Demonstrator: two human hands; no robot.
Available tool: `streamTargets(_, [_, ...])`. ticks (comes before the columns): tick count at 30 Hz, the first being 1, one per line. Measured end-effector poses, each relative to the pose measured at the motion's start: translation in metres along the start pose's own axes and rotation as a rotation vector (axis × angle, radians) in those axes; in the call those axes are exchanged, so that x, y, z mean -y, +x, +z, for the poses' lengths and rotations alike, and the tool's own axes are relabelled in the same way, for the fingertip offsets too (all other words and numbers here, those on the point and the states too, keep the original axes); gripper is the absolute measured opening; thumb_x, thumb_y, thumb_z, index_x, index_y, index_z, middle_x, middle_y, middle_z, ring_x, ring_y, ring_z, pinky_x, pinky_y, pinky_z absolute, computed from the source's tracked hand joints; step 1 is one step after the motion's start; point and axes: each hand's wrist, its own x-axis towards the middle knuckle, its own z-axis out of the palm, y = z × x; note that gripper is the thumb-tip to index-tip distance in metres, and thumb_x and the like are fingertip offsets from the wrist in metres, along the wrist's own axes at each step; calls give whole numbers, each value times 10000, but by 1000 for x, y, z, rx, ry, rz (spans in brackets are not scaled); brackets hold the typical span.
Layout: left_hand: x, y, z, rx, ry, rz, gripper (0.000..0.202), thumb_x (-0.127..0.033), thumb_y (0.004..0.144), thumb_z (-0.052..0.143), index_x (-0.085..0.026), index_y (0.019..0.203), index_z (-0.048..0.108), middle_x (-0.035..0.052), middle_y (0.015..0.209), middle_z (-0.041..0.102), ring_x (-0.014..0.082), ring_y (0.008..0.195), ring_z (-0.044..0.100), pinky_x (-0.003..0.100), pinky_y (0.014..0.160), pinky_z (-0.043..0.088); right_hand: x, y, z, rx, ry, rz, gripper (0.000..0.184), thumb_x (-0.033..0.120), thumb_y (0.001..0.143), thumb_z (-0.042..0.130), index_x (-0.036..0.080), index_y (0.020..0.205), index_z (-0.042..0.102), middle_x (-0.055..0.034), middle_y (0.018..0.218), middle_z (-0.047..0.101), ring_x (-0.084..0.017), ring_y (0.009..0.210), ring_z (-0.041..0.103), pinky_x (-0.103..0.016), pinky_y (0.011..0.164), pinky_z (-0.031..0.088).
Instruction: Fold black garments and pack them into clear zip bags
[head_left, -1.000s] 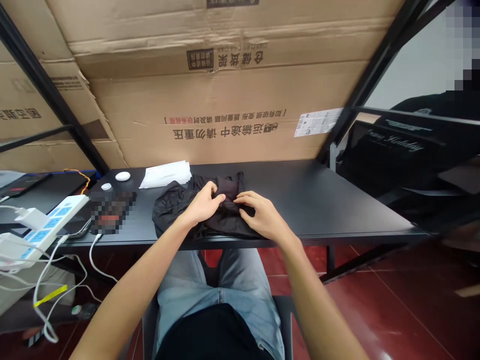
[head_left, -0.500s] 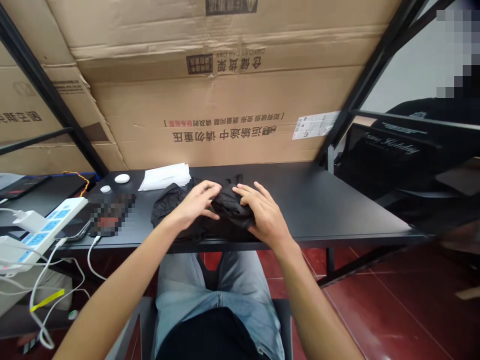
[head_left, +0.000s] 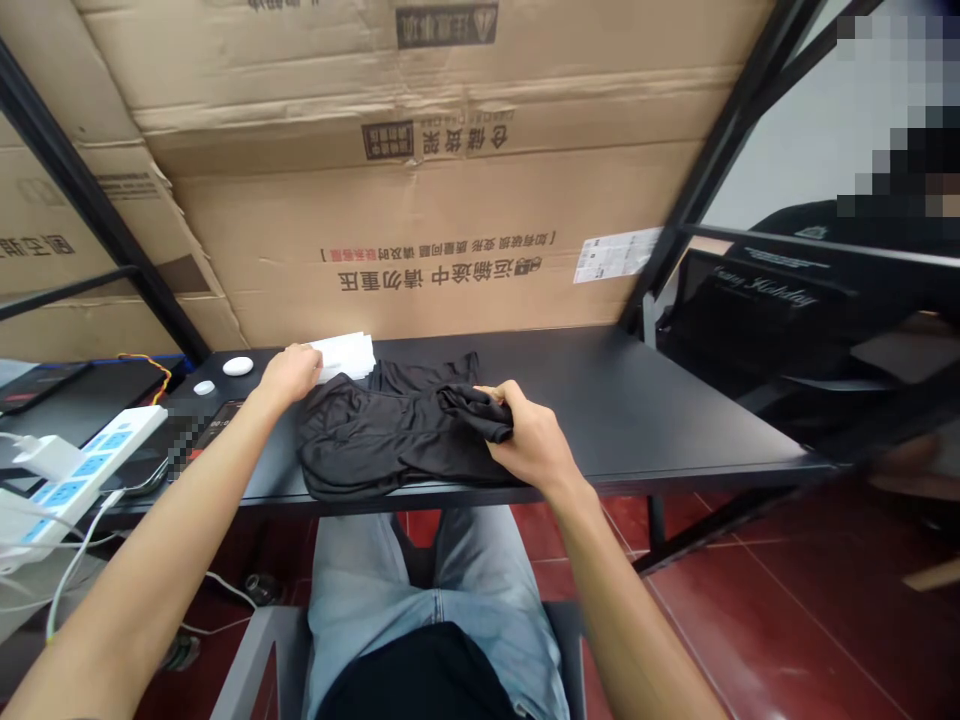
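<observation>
A crumpled black garment (head_left: 375, 435) lies on the black table (head_left: 637, 400) in front of me. My right hand (head_left: 521, 435) is closed on a bunched fold at the garment's right end. My left hand (head_left: 291, 372) has reached to the back left and its fingers are curled on the near edge of a stack of white folded sheets (head_left: 346, 354). My forearms stretch over my lap in light jeans.
A white power strip (head_left: 75, 468) with plugs and cables sits at the left, next to a phone and two small white round objects (head_left: 238, 366). Big cardboard boxes (head_left: 450, 200) wall the back. Black metal frame posts rise on both sides. A person in black sits at right.
My left hand let go of the garment and moved back left to the white sheets. The garment spread out flatter. My right hand kept its hold on the fold.
</observation>
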Motion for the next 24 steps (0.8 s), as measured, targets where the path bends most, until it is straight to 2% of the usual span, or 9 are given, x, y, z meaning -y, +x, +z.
streamTargets(3, [-3, 1, -4, -13, 69, 1, 202, -258, 1011, 538, -145, 1060, 698, 241, 1172, 764, 380, 1202, 692, 450, 1028, 520, -1, 0, 2, -13, -11, 27, 412, 123, 778, 627, 290, 1146, 548, -65, 1225, 836, -340, 1033, 829, -383, 814, 624])
streamTargets(6, [-16, -5, -21, -79, 143, 13, 294, -247, 1042, 447, -99, 1194, 651, 283, 1205, 725, 417, 1226, 673, 497, 1039, 504, -2, 0, 3, -32, -10, 36, 593, 134, 801, 635, 276, 1372, 554, -61, 1196, 838, -331, 1034, 831, -384, 839, 631])
streamTargets(8, [-35, -18, -34, -157, 196, 61, 329, -261, 1060, 406, -93, 1229, 632, 271, 1167, 720, 419, 1202, 679, 495, 1026, 501, -3, 1, 3, -56, -15, 20, 695, 134, 815, 639, 283, 1486, 537, -63, 1249, 825, -327, 1082, 821, -405, 895, 639])
streamTargets(10, [-64, -40, -41, -190, 195, 152, 342, -296, 1079, 387, -113, 1224, 637, 243, 1122, 727, 407, 1131, 702, 484, 987, 509, -4, 2, 2, -121, -20, -6, 631, 150, 842, 646, 278, 1458, 598, -78, 1289, 810, -331, 1144, 800, -434, 972, 635])
streamTargets(12, [-96, -66, -39, -67, 161, 284, 310, -320, 1071, 428, -149, 1207, 648, 206, 1067, 742, 388, 1009, 730, 464, 903, 526, -5, 3, 1, -234, -11, -5, 469, 184, 880, 659, 259, 1343, 678, -102, 1273, 807, -333, 1166, 785, -452, 1019, 625])
streamTargets(14, [-124, -90, -27, 62, 113, 363, 275, -301, 1055, 471, -164, 1215, 649, 188, 1004, 752, 377, 947, 744, 440, 837, 530, -4, 4, -1, -355, 3, 46, 329, 232, 910, 682, 251, 1236, 718, -111, 1185, 817, -333, 1101, 792, -457, 989, 638])
streamTargets(16, [-140, -106, -13, 141, 74, 401, 253, -268, 1049, 505, -183, 1238, 649, 177, 993, 764, 367, 965, 754, 417, 828, 531, -2, 5, -4, -429, 24, 93, 251, 271, 925, 705, 257, 1174, 733, -105, 1120, 817, -332, 1045, 797, -464, 952, 650])
streamTargets(19, [-140, -110, -1, 178, -21, 386, 250, -264, 1052, 541, -213, 1271, 651, 166, 997, 774, 361, 983, 761, 413, 857, 535, 4, 6, -8, -418, 88, 60, 281, 279, 922, 727, 265, 1202, 743, -108, 1210, 807, -340, 1126, 787, -488, 1018, 638])
streamTargets(24, [-117, -100, -3, 218, -214, 376, 143, -313, 1017, 611, -254, 1094, 716, 129, 965, 776, 341, 966, 759, 415, 912, 543, 24, 1, -9, -275, 227, -62, 452, 247, 928, 692, 267, 1379, 718, -100, 1341, 797, -338, 1245, 772, -489, 1113, 611])
